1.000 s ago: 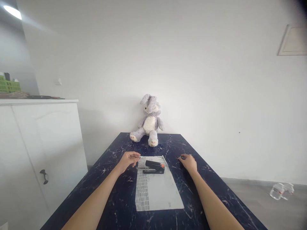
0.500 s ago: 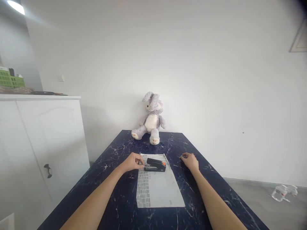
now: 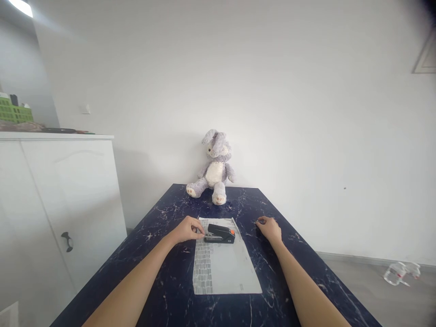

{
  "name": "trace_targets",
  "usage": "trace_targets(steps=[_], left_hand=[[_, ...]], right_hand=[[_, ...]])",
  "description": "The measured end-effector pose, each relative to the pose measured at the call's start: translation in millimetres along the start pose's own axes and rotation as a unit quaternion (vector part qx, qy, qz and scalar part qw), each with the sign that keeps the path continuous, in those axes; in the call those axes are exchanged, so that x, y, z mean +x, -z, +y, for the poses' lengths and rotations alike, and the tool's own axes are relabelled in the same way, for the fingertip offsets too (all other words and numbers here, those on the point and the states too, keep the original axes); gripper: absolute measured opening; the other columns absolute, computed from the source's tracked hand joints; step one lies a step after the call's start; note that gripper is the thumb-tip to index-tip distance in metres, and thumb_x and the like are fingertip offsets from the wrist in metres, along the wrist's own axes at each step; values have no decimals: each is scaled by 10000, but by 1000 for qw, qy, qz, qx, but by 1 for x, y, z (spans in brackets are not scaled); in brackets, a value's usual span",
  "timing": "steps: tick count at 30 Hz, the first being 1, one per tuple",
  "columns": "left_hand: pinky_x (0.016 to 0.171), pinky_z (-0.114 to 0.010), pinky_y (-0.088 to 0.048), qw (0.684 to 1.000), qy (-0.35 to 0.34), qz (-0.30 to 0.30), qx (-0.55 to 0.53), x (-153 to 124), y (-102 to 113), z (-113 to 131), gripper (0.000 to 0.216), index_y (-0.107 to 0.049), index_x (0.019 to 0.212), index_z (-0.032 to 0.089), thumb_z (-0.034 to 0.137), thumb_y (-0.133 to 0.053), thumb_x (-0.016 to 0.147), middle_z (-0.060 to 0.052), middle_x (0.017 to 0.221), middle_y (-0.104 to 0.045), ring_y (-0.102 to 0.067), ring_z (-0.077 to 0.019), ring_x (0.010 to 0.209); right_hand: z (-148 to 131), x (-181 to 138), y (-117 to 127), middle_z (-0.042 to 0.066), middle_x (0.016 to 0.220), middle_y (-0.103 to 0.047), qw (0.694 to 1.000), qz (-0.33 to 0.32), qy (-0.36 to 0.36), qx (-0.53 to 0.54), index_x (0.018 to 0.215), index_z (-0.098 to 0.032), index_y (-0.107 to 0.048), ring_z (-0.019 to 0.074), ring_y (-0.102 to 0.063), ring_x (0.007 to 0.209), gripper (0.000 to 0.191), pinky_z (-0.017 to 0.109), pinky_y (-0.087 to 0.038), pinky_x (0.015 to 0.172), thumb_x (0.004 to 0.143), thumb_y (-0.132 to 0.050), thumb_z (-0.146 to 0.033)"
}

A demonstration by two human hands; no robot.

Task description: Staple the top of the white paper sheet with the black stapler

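Observation:
A black stapler (image 3: 221,233) with an orange patch at its rear end lies on the upper part of a sheet of paper (image 3: 231,268), its front end pointing left. My left hand (image 3: 189,228) is closed in a pinch at that front end, thumb and finger touching the stapler's tip. To the right of the paper, my right hand (image 3: 270,228) rests on the dark blue table (image 3: 272,290) with its fingers curled together. A tiny bit of something shows at its fingertips, too small to name. Grey writing or print fills a strip along the paper's left side.
A plush rabbit (image 3: 215,170) sits at the table's far end against the wall. To the left stands a white cabinet (image 3: 71,190), with a green basket (image 3: 15,111) on top. Clear plastic bottles (image 3: 397,274) lie on the floor at the right.
The view has shifted very slightly. Both hands, the stapler and the paper keep the same places relative to each other.

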State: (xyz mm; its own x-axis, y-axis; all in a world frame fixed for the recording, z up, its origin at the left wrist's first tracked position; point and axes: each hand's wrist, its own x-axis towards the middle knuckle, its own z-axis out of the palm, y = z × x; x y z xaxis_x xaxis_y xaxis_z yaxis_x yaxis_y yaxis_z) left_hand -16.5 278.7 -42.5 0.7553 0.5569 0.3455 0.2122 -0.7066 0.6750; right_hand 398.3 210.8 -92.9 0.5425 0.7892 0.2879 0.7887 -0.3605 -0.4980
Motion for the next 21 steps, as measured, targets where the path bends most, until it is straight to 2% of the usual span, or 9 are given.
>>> trace_targets(steps=[4, 11, 13, 15, 18, 21], left_hand=[[532, -231, -317, 1000, -10, -8, 9, 0, 1, 3, 192, -849, 863, 188, 355, -779, 797, -68, 740, -696, -460, -97, 556], [609, -225, -422, 999, -13, -39, 11, -6, 11, 6, 205, -843, 863, 191, 380, -783, 808, -87, 853, -754, -608, -136, 666], [630, -230, -469, 999, 10, -37, -23, -9, 16, 1, 230, -831, 837, 169, 392, -783, 803, -102, 907, -767, -651, -151, 681], [598, -231, -490, 996, 39, -56, -57, -12, 22, -4, 274, -820, 834, 155, 424, -776, 806, -105, 914, -770, -647, -140, 611], [580, -231, -511, 991, 59, -82, -87, -16, 30, -11, 288, -819, 899, 159, 426, -740, 826, -100, 927, -775, -668, -145, 590], [600, -233, -525, 990, 72, -92, -81, -18, 33, -15, 265, -821, 947, 168, 375, -746, 801, -76, 805, -763, -700, -171, 621]], right_hand=[[-1, 0, 2, 96, 1127, -728, 1000, 2, -4, 11, 1086, -275, -791, 300, -688, 1057, 325, 400, -511, 896, 848, -621, -416], [-4, -7, 7, 100, 1071, -725, 1000, 2, -14, 28, 1053, -252, -798, 300, -673, 1053, 311, 400, -498, 923, 824, -655, -407], [-6, -9, 9, 99, 1069, -714, 999, 16, -7, 39, 1098, -244, -783, 285, -665, 1047, 356, 379, -494, 927, 825, -650, -431], [-10, -11, 12, 122, 1070, -695, 998, 39, -3, 56, 1163, -207, -755, 292, -652, 1035, 436, 388, -490, 933, 822, -644, -454], [-22, -13, 18, 172, 1065, -667, 992, 76, 19, 103, 1177, -128, -729, 308, -621, 1033, 502, 419, -464, 970, 882, -548, -492], [-43, -18, 19, 140, 1022, -681, 981, 58, 76, 171, 1114, -150, -742, 273, -623, 968, 551, 388, -470, 944, 945, -434, -574]])
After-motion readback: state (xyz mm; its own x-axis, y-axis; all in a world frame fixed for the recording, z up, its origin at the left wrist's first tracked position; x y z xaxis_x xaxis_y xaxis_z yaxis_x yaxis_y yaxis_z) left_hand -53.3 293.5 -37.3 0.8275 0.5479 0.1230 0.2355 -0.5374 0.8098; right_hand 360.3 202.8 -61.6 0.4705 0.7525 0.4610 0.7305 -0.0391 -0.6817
